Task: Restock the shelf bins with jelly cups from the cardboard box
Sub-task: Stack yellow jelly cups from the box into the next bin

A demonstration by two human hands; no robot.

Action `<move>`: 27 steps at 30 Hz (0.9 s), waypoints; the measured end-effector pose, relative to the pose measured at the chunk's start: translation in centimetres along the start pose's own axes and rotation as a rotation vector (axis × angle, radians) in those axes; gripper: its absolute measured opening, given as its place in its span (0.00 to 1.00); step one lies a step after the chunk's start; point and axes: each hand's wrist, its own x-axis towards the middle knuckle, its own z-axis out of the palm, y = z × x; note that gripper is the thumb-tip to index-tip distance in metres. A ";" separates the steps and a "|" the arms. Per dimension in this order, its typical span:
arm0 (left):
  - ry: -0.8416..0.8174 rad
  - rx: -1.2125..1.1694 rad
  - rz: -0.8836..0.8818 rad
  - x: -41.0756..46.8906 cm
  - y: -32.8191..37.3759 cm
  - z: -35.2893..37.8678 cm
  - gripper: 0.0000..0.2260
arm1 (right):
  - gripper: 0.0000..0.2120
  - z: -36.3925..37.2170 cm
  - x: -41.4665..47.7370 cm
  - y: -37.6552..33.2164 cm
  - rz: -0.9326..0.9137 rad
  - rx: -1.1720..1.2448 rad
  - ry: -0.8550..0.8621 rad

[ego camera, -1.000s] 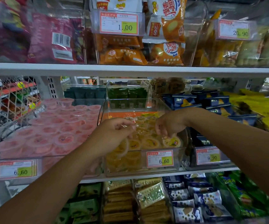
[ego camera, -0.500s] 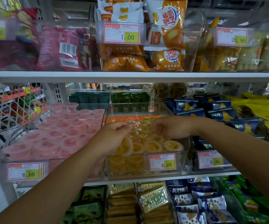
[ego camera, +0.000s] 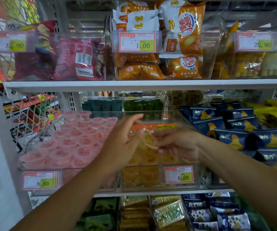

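Clear bin (ego camera: pixel 156 187): yellow jelly cups (ego camera: pixel 151 158). Right hand (ego camera: pixel 179 145) pinches one yellow cup (ego camera: pixel 148 139) above rim; left hand (ego camera: pixel 123 142) alongside, fingers loose.

Pink jelly cups (ego camera: pixel 71 144), yellow jelly cups (ego camera: pixel 144 175), navy packets (ego camera: pixel 234 129), orange-and-white snack bags (ego camera: pixel 184 30).
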 end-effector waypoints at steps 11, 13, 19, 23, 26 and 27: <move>-0.199 0.755 0.065 -1.7 -7.1 -4.0 0.38 | 0.16 3.1 7.6 0.4 0.007 -0.656 0.284; -0.196 0.766 0.077 -1.6 -7.2 -4.1 0.36 | 0.15 3.6 8.1 0.7 0.023 -0.658 0.255; -0.188 0.753 0.087 -1.7 -6.9 -4.2 0.32 | 0.15 3.8 8.0 0.7 0.028 -0.676 0.221; -0.168 0.740 0.076 -1.9 -6.5 -4.4 0.33 | 0.18 4.0 6.5 -0.1 -0.133 -0.880 0.366; -0.030 0.651 0.150 -3.7 -5.7 -4.4 0.33 | 0.12 4.7 3.9 -0.1 -0.361 -0.854 0.434; 0.025 0.614 0.195 -4.6 -5.6 -4.2 0.31 | 0.11 5.0 2.9 0.3 -0.442 -0.837 0.442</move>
